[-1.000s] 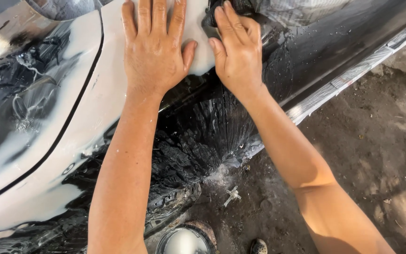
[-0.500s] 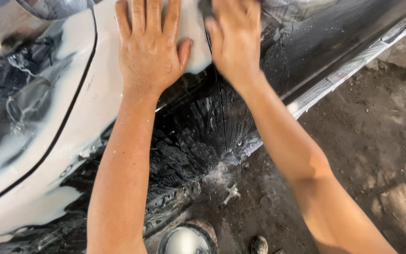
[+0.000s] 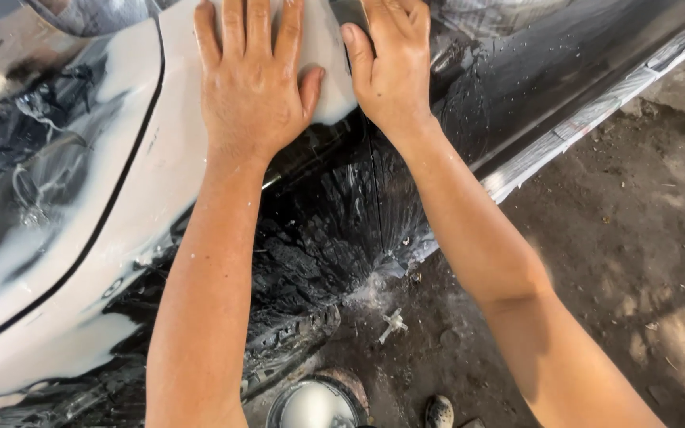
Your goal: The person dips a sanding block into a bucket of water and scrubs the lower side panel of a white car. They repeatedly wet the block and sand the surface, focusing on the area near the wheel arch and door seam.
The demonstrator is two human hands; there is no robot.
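Head view: we note both hands higher on the wet car panel (image 3: 120, 182) than a second ago, left hand (image 3: 251, 83) released, flat on the pale sanded patch (image 3: 328, 47), right hand (image 3: 390, 67) pressing a dark sanding pad (image 3: 348, 11), now mostly hidden, bucket (image 3: 315, 404) below.

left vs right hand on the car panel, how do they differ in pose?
The left hand lies flat with fingers spread on the pale sanded patch of the car panel; the right hand is more cupped, fingers close together, pressing at the patch's edge beside the dark wet paint. Whether the right hand covers a pad cannot be told. Both are bare, palms down, side by side.
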